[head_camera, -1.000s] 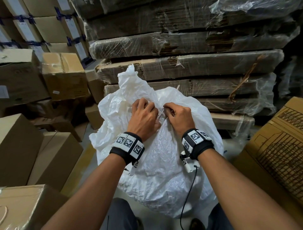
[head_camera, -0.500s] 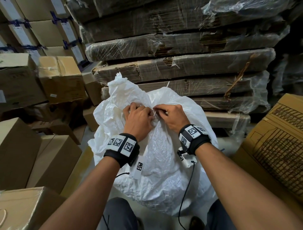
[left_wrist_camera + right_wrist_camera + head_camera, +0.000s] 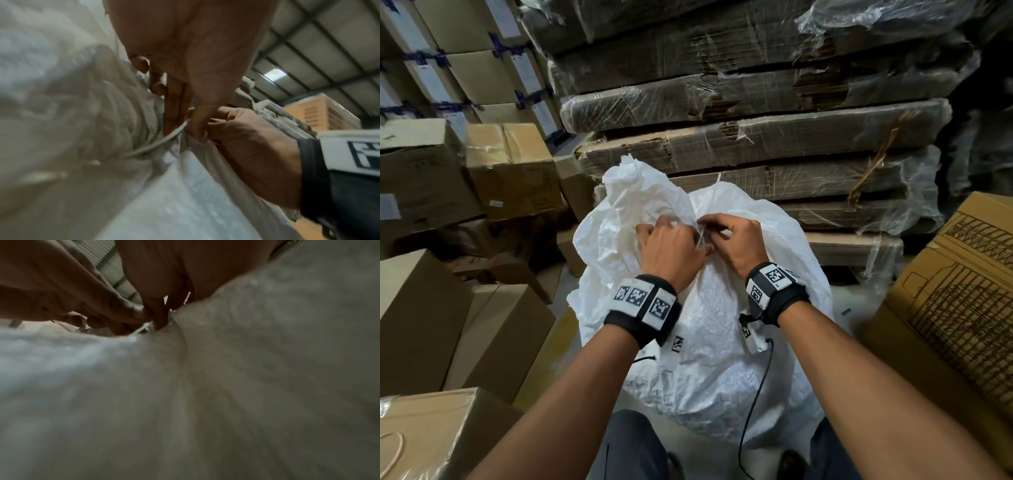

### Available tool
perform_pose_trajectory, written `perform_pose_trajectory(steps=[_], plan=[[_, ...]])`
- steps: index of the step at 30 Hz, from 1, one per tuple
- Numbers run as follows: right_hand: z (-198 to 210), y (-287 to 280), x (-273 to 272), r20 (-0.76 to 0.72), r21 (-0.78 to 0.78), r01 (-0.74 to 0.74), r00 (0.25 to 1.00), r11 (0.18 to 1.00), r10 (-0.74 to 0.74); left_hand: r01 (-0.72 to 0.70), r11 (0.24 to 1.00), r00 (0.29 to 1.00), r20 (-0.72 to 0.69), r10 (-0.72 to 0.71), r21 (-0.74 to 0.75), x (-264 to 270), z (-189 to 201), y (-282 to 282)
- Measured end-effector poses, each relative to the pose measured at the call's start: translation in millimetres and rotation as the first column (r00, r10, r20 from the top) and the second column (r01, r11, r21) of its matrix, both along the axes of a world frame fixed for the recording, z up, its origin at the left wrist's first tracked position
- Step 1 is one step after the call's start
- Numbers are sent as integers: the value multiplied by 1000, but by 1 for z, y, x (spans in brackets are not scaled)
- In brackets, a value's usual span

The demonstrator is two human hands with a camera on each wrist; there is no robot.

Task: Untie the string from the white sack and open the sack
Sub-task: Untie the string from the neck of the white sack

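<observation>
A big white woven sack (image 3: 709, 342) stands on the floor in front of me, its neck gathered and tied with a thin white string (image 3: 700, 240). My left hand (image 3: 681, 236) and right hand (image 3: 717, 233) meet at the knot, fingers curled and pinching the string. In the left wrist view the string (image 3: 160, 142) runs from the bunched neck up between the left hand's fingers (image 3: 174, 104), and the right hand (image 3: 246, 138) pinches just beside them. The right wrist view shows the right hand's fingers (image 3: 158, 316) pressed onto the string (image 3: 141, 329) against the sack (image 3: 246, 386). The knot itself is hidden.
Shrink-wrapped bundles of flattened cardboard (image 3: 756, 144) are stacked right behind the sack. Cardboard boxes (image 3: 448, 325) crowd the left side and a printed carton (image 3: 945, 308) stands at the right. My legs and shoes (image 3: 794, 462) are at the sack's base, and a black cable (image 3: 756, 394) hangs from the right wrist.
Both hands have stayed at the sack's neck, fingers shifting slightly on the knot. The left hand has edged a little left and the string still holds the neck shut.
</observation>
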State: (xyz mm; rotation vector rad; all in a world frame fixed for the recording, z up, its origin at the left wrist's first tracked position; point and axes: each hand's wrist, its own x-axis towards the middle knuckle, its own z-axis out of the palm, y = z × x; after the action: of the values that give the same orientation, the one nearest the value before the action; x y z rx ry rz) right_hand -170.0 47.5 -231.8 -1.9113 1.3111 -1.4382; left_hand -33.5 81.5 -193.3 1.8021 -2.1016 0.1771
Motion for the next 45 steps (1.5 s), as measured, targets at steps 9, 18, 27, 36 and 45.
perform_pose_trajectory(steps=[9,18,27,36,45], plan=[[0,2,-4,-235,-101,-25,972,995,1,25,998,948,-317,-8,50,6,-2,-1],[0,-10,0,32,-31,70,997,997,-69,45,992,996,-80,-35,118,11,-8,20],[-1,-8,-3,190,-14,79,979,997,-75,82,995,912,-407,-53,54,3,2,-2],[-8,-13,10,253,-24,98,963,995,-88,103,993,756,-654,-36,64,5,4,9],[-1,-22,5,178,-43,173,970,984,-163,128,992,802,-590,-94,17,6,3,14]])
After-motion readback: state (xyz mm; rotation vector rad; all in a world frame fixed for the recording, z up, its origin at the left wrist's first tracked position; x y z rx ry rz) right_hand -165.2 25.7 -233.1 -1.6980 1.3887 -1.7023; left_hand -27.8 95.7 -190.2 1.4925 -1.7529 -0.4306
